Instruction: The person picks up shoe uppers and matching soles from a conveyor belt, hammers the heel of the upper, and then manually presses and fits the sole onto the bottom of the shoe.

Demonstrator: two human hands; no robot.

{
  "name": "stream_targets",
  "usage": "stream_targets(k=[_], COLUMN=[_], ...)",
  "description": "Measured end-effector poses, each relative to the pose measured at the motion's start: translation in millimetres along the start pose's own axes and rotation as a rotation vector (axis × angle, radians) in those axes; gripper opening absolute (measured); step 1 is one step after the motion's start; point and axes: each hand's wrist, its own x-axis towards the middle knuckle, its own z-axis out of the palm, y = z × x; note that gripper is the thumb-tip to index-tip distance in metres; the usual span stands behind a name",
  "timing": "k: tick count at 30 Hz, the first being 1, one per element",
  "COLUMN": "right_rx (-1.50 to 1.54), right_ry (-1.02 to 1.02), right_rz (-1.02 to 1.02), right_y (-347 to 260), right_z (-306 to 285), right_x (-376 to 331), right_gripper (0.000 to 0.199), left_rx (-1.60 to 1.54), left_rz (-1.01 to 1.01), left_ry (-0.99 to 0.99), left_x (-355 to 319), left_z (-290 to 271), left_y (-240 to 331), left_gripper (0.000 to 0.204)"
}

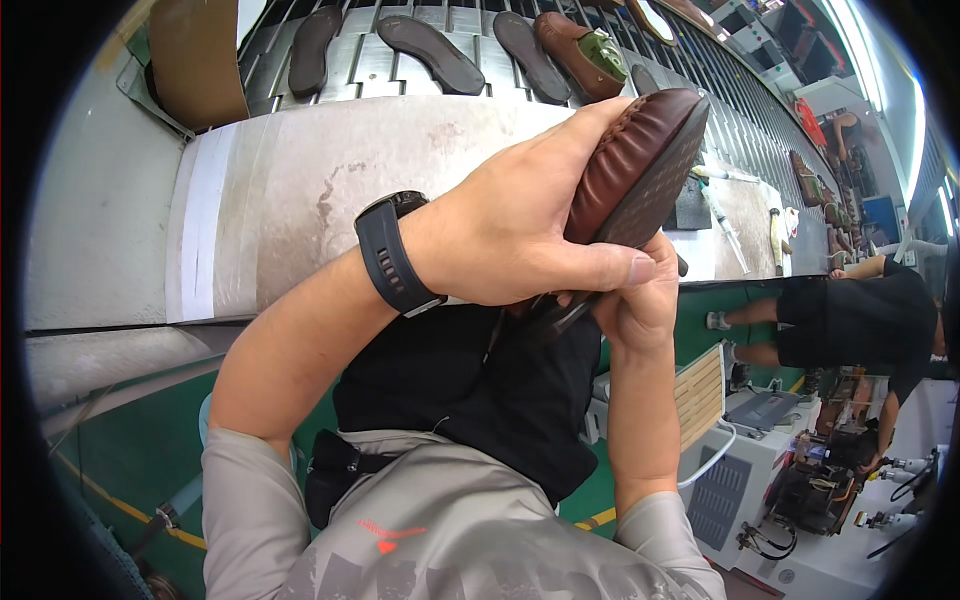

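Note:
A brown leather shoe with a pleated toe and a dark patterned sole is held up in front of me, tilted with its toe away and to the right. Across its upper and sole my left hand is wrapped, the thumb pressed along the sole; a black watch sits on that wrist. My right hand grips the shoe from below, near its back end, and its fingers are partly hidden by the shoe and the left thumb.
Beyond the worn white bench, a slatted conveyor carries several dark soles and another brown shoe. At right lie syringe-like tubes and a brush. A co-worker in black stands by a machine. A cardboard box is at left.

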Motion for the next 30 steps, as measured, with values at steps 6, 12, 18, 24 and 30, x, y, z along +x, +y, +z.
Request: stream_targets(k=[6,12,18,24,30], right_rx=[0.052,0.093,0.104,0.025,-0.091], right_ry=[-0.011,-0.042,-0.054,-0.003,0.148], right_rz=[0.006,-0.01,-0.004,-0.075,-0.117], right_y=[-1.4,0.4,1.3,3.1,-2.2], right_z=[2.7,-2.1,-5.4,3.0,29.3], right_x=[-1.3,-1.3,-4.3,-16.8,-23.8], right_gripper=[0.043,0.041,0.036,0.038,0.043], left_rx=[-0.001,-0.104,-0.094,-0.028,0.074], left_rz=[-0.01,-0.062,-0.042,-0.054,0.006], left_ry=[0.019,0.009,0.071,0.179,0.259], left_x=[-1.7,0.1,1.7,-7.7,-13.5], left_z=[0.7,1.5,7.6,20.0,26.6], left_y=[2.2,8.4,16.2,24.3,35.2], left_gripper=[0.099,0.09,0.079,0.073,0.068])
